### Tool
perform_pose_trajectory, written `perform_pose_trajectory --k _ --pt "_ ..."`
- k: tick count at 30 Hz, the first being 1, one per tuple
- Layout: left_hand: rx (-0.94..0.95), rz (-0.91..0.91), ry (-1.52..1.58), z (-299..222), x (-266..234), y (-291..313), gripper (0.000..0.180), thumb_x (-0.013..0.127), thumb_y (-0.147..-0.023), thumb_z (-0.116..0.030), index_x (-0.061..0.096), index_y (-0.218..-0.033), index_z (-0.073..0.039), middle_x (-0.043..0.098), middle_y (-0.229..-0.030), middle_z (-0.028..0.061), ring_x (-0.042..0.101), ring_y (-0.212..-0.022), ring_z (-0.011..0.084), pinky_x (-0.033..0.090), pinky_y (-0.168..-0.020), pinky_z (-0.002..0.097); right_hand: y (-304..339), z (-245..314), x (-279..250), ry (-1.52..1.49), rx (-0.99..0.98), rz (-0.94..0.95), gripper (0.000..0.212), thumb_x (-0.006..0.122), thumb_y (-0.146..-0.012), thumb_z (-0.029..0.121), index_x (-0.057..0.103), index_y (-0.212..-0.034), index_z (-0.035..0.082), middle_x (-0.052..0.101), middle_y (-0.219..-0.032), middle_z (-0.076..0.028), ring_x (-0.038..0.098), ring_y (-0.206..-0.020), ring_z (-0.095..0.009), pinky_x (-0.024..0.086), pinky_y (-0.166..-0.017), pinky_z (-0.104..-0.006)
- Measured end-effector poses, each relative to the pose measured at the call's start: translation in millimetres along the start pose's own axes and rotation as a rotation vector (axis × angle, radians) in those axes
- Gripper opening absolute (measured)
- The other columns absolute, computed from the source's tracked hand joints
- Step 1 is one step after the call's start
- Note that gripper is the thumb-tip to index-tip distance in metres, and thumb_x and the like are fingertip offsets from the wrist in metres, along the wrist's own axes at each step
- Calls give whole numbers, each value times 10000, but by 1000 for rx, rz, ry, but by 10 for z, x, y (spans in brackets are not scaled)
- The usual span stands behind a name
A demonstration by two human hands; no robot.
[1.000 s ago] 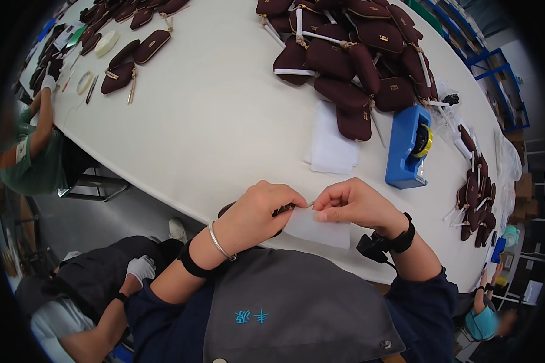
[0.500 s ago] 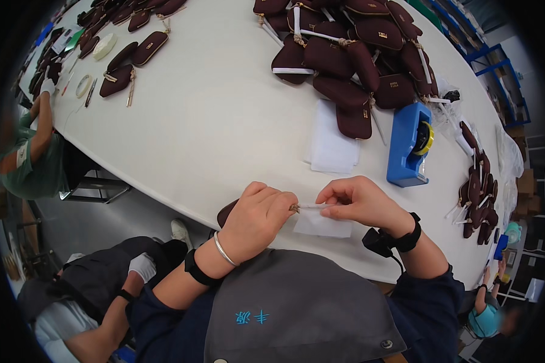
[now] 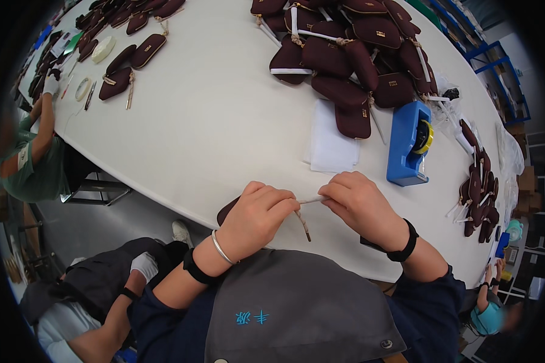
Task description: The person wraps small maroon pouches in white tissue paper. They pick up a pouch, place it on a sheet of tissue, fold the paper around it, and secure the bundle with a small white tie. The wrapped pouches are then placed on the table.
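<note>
At the near table edge, my left hand (image 3: 257, 212) is closed around the beige cord (image 3: 303, 221) of a dark maroon pouch (image 3: 226, 212). Most of that pouch is hidden behind the hand. One cord end hangs loose below my left fingertips, its tip dark. Another length runs rightward to my right hand (image 3: 360, 199), whose thumb and fingers pinch a narrow roll of thin white paper (image 3: 313, 200) around it. The fingers cover the rest of the roll. Beyond my hands lies a stack of white sheets (image 3: 333, 148), partly under a maroon pouch (image 3: 353, 121).
A blue tape dispenser (image 3: 402, 160) stands to the right of the sheets. Many maroon pouches with white-wrapped cords are heaped at the far side (image 3: 333, 57), with more at right (image 3: 479, 193). Co-workers sit at left, one with a gloved hand (image 3: 144, 265) near my left arm.
The white paper that hung flat below my right fingers now shows as a narrow roll on the cord. A loose cord end has come into sight. My right hand has turned and shifted slightly.
</note>
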State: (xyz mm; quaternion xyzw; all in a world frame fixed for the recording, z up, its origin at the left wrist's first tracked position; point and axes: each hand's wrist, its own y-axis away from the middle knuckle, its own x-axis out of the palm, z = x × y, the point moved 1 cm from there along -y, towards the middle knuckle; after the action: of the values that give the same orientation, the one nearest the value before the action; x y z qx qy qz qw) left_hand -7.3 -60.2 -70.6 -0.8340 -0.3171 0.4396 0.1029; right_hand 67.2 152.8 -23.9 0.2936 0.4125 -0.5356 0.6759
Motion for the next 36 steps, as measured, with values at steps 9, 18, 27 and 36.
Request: perform_pose_trajectory --k 9,18,27,36 --pt "-145 30 200 -3 -78 -60 150 664 -823 9 632 -947 -69 680 -1036 36 611 -819 197 428 -788 305 -16 16 62 -80 33 10 109 673 -812 48 628 -911 44 609 -837 -111 572 -794 -317 460 -728 -402" --pt "-232 104 288 -11 -84 -94 174 671 -829 -3 637 -978 -86 696 -985 30 596 -792 197 425 -788 304 -46 63 87 -247 64 33 162 629 -813 16 611 -974 19 605 -869 -138 598 -825 -311 471 -733 -388" --pt "-397 80 377 2 -92 -76 245 716 -811 -30 650 -1044 -64 692 -934 36 584 -788 198 470 -739 298 -32 -45 23 -586 409 170 140 738 -823 88 671 -900 -8 657 -743 -49 564 -668 -93 459 -630 -254" --pt "-399 111 388 -24 -110 -148 326 752 -790 -66 661 -1103 -51 704 -948 71 607 -807 193 486 -746 303 -8 -115 124 -714 461 180 167 719 -833 154 676 -854 -6 617 -674 -42 512 -624 -83 426 -589 -262"
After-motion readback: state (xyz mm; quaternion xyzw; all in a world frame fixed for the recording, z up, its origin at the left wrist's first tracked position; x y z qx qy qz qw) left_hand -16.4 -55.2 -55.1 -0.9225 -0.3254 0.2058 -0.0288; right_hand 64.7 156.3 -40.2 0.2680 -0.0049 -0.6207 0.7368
